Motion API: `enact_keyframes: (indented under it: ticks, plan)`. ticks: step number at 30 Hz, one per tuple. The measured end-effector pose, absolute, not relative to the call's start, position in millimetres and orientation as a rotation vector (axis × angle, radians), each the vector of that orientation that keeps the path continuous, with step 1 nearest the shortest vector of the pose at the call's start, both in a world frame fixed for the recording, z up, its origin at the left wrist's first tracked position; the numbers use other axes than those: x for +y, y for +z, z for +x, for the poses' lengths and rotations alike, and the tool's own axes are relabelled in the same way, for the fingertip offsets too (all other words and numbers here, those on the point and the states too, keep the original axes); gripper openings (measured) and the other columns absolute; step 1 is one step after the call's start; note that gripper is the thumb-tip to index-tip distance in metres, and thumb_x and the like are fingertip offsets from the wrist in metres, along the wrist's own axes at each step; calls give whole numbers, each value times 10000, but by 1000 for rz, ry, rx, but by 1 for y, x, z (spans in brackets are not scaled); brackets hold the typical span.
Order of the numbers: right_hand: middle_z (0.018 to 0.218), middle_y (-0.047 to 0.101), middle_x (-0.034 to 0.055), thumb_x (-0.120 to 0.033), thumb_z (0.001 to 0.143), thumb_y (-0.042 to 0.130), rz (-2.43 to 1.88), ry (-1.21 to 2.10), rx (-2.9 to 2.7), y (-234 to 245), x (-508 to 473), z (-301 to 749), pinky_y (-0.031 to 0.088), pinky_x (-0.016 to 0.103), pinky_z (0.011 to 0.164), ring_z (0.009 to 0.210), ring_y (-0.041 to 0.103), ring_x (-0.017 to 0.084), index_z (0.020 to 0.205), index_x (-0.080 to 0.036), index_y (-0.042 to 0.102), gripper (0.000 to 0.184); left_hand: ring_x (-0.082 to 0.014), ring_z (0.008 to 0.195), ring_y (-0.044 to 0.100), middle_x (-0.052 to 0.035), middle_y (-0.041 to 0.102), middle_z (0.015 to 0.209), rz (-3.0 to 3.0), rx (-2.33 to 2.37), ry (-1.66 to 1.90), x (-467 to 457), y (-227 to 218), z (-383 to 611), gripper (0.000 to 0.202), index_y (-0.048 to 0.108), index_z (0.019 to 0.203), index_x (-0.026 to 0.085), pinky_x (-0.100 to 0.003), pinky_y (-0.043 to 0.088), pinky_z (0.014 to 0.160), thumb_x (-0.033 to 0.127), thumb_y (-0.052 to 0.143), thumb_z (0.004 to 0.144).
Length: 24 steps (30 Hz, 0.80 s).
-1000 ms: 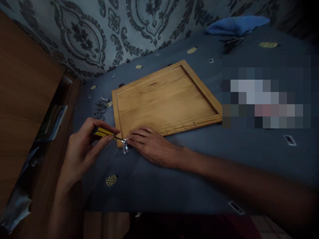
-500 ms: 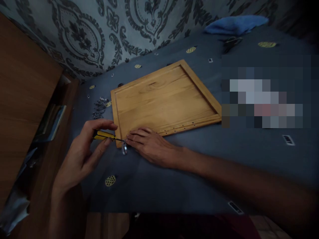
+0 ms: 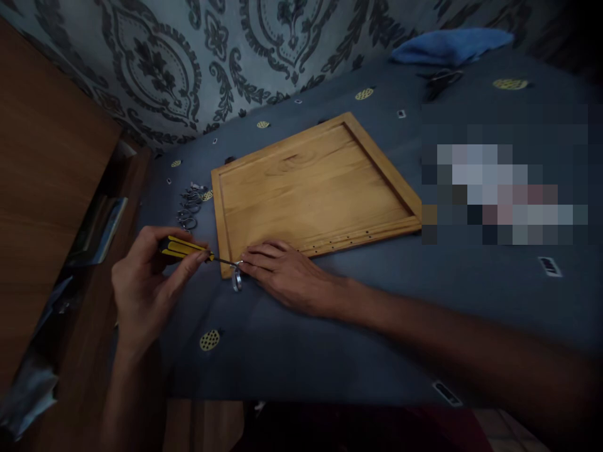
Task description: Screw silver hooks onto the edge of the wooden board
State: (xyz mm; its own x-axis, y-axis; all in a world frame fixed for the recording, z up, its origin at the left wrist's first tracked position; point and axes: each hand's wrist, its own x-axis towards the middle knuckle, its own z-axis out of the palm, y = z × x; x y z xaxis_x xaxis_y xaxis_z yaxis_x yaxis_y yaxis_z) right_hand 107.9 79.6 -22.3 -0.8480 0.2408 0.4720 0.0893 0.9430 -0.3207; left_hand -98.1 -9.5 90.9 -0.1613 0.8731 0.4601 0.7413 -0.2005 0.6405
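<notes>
Fingers and thumb of the left hand [image 3: 146,285] were closed on the handle of a yellow-and-black screwdriver [image 3: 180,249], its tip set at a shiny metal loop [image 3: 237,280] by the near left corner of the wooden board [image 3: 306,188]. The right hand [image 3: 289,276] was laid over the board's near edge, fingers extended; whether the loop was pinched could not be told — its thumb was hidden. The board was laid flat on a blue cloth [image 3: 330,358]. The tip was best seated firmly, the loop held against the wood, and pressure applied lightly — with the shaft so slanted, slipping was to be guarded against.
</notes>
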Motion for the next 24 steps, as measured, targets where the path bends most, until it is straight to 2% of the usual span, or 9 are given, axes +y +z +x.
enact_keyframes:
  ticks: [5,11,24]
  plan:
    - [1339,714,155,-142,1036,515,-202,418,-2555,-24,80,108,450,481,1105,1314,574,284,1388,-76,608,370,-176,821,774,31,785,914,1890,1887,1319,-16,94,-94,256,721,1044,279,-274,619,742,332,868,841]
    - [1339,713,138,-146,1053,490,-209,434,-2547,-23,79,108,437,461,1121,1305,575,272,1383,-81,610,357,-186,846,766,22,780,942,1886,1869,1258,-18,91,-95,238,707,1058,279,-300,618,768,343,839,871]
    - [1368,702,136,-158,1055,487,-224,428,-2576,-22,80,108,446,477,1129,1321,572,280,1395,-95,609,367,-166,808,776,48,773,905,2005,1941,1175,-16,92,-95,215,691,1046,273,-264,630,690,342,821,889]
